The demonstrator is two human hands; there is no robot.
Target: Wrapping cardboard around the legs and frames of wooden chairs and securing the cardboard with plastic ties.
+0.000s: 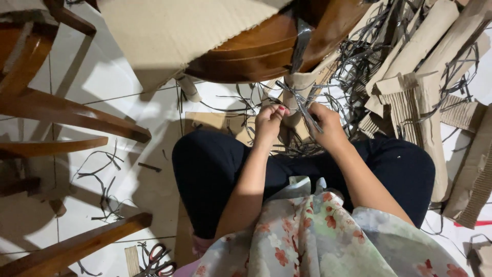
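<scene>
Head view, left hand (267,120), right hand (328,123) pinching grey strips (302,105)

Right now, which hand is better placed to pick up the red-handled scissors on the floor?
Probably the left hand: the scissors lie on the tiles at the person's left. The right hand works grey strips and would have to cross the body.

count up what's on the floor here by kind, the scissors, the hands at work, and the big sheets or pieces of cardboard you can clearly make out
Scissors: 1, red-handled, on the floor tiles.
Hands: 2, the left hand and right hand, both on a dark strip.
Cardboard: 3 clear ones, a flat sheet, a torn corrugated piece and a strip; more lie tangled.
Total: 6.
</scene>
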